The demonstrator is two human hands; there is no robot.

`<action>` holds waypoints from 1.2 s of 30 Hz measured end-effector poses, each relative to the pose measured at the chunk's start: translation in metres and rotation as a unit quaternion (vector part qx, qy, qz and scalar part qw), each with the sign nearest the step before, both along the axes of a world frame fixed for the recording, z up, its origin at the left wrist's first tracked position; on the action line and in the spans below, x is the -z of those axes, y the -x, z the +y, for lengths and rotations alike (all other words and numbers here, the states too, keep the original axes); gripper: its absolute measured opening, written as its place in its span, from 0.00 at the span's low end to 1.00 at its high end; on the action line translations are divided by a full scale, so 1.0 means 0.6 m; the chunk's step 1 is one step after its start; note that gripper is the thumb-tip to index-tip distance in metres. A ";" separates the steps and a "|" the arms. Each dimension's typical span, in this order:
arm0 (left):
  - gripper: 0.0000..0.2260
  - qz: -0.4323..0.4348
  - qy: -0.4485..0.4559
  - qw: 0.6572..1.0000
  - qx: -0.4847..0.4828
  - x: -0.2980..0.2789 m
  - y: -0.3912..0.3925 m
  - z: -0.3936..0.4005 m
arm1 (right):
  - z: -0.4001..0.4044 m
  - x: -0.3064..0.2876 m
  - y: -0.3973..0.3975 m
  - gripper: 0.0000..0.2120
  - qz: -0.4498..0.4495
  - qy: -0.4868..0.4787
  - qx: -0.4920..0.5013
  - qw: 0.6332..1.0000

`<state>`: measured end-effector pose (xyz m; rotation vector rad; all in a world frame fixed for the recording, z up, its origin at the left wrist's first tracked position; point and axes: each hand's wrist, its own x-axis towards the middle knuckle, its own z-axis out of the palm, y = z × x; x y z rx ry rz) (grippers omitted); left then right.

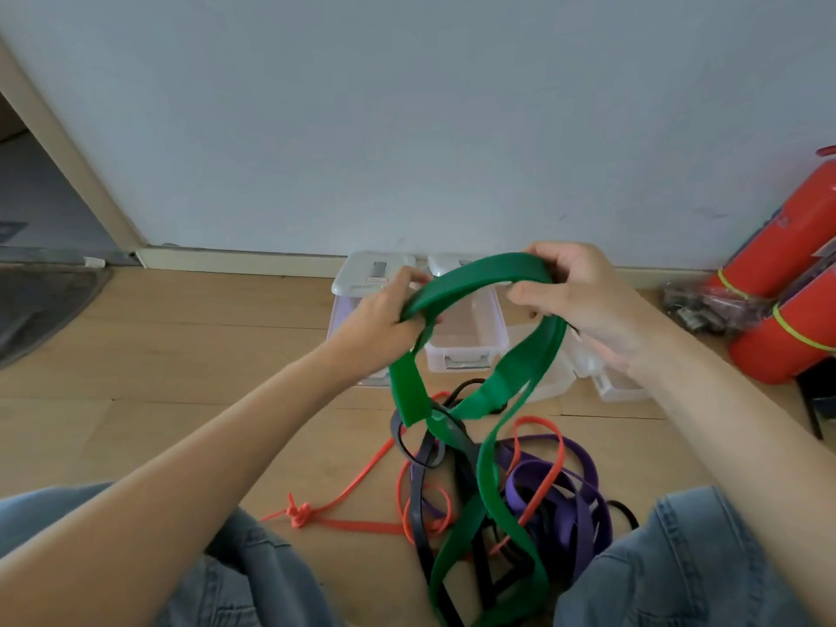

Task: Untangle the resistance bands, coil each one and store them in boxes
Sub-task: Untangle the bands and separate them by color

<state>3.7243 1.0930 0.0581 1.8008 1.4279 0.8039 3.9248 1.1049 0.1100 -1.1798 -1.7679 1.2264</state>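
Hidden and cut-off parts

The green band (pixel 470 282) runs off the bottom edge; the right hand (pixel 583 300) covers part of a clear box (pixel 606 382); fire extinguishers (pixel 787 282) are cropped right.

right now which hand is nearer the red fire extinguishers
Right. The right hand grips the green band on the side toward the fire extinguishers by the wall; the left hand holds the band's other side, farther away.
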 end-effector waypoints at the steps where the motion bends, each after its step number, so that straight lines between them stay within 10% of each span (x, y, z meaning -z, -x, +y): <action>1: 0.10 -0.025 0.015 0.999 0.017 -0.010 0.007 0.001 | 0.003 -0.003 -0.005 0.07 0.010 0.010 -0.001 1.000; 6: 0.11 -0.019 0.144 0.977 0.155 -0.006 -0.006 -0.026 | 0.006 -0.005 -0.003 0.08 0.143 0.042 0.038 0.988; 10: 0.09 -0.071 0.063 0.995 0.036 -0.034 0.009 -0.010 | 0.013 0.001 -0.024 0.07 -0.107 0.054 -0.031 0.992; 13: 0.06 -0.091 0.013 0.995 0.026 -0.074 0.022 -0.005 | 0.005 0.011 -0.025 0.33 -0.224 0.060 -0.112 0.966; 15: 0.07 -0.042 0.009 0.997 0.070 -0.085 0.004 -0.014 | -0.005 0.016 0.005 0.39 -0.173 0.029 -0.142 0.974; 20: 0.11 -0.082 0.064 0.992 0.066 -0.060 0.003 -0.013 | -0.002 0.021 0.031 0.09 -0.064 -0.016 -0.089 0.994; 24: 0.36 -0.065 0.209 0.967 0.135 0.020 -0.005 -0.029 | -0.003 0.011 0.027 0.10 0.171 0.073 -0.100 0.978; 30: 0.07 -0.013 0.229 0.965 0.128 0.087 -0.009 -0.042 | 0.008 -0.020 -0.003 0.04 0.363 0.087 -0.041 0.927; 36: 0.04 -0.119 0.164 0.979 0.006 -0.003 0.054 0.007 | 0.025 0.001 -0.046 0.07 -0.022 -0.005 0.063 0.998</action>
